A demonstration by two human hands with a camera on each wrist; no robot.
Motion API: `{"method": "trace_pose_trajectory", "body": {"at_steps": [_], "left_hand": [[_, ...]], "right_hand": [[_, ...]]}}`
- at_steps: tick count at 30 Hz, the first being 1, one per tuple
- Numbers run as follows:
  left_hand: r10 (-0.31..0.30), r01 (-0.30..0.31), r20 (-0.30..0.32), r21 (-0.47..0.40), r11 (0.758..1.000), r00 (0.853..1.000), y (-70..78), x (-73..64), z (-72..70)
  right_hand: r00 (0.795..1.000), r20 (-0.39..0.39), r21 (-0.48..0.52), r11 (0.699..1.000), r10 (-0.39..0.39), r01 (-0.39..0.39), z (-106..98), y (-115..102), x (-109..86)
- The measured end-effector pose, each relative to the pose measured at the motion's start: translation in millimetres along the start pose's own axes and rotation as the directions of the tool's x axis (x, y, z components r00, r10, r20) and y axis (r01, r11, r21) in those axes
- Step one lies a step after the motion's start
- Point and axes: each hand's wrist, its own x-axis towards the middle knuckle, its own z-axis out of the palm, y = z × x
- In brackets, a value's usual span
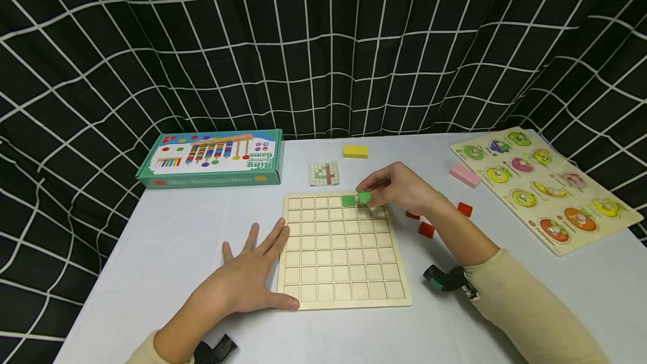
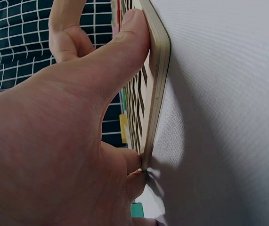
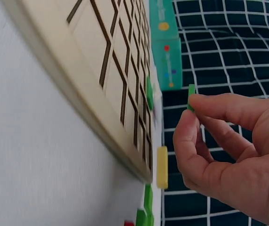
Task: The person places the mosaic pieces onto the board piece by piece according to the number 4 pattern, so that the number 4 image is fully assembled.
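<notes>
A wooden grid board (image 1: 340, 251) lies flat on the white table. One green square tile (image 1: 348, 201) sits in its far row. Just to the right of that tile, my right hand (image 1: 399, 187) pinches another green tile (image 3: 191, 96) between thumb and fingertips, raised above the board. My left hand (image 1: 247, 280) is spread along the board's left edge, thumb on the near left corner and fingertips at the side; the left wrist view shows the thumb (image 2: 132, 35) lying on the board's rim.
Several red tiles (image 1: 426, 230) lie right of the board, partly behind my right forearm. Beyond the board are a printed pattern card (image 1: 324, 174) and a yellow block (image 1: 355, 152). A boxed ring game (image 1: 212, 159) stands far left; a pink block (image 1: 465, 175) and fruit puzzle board (image 1: 546, 190) lie right.
</notes>
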Motion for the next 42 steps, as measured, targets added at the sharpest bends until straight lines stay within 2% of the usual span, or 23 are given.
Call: {"method": "trace_pose_trajectory", "body": {"at_steps": [7,12,19,32,42], "left_hand": [[-0.002,0.002,0.001,-0.002,1.0,1.0,0.1,0.3,-0.1],[-0.007,0.007,0.004,0.006,1.0,1.0,-0.1,0.9,-0.2],[-0.005,0.005,0.003,0.008,1.0,1.0,-0.5,0.7,0.3],[-0.005,0.005,-0.001,0.005,1.0,1.0,0.0,0.1,-0.3],[0.0,0.0,-0.008,0.013,1.0,1.0,-0.3,0.8,-0.1]], "right_hand": [[0.999,0.024,0.023,1.0,-0.021,0.021,17,-6,5.1],[0.998,0.049,0.002,0.999,-0.036,0.036,27,-12,8.4],[0.997,0.074,-0.06,0.998,-0.005,0.009,38,-18,14.4],[0.995,0.101,-0.116,0.993,0.007,0.005,48,-24,19.5],[0.996,0.088,-0.211,0.977,-0.007,0.025,53,-26,20.7]]}}
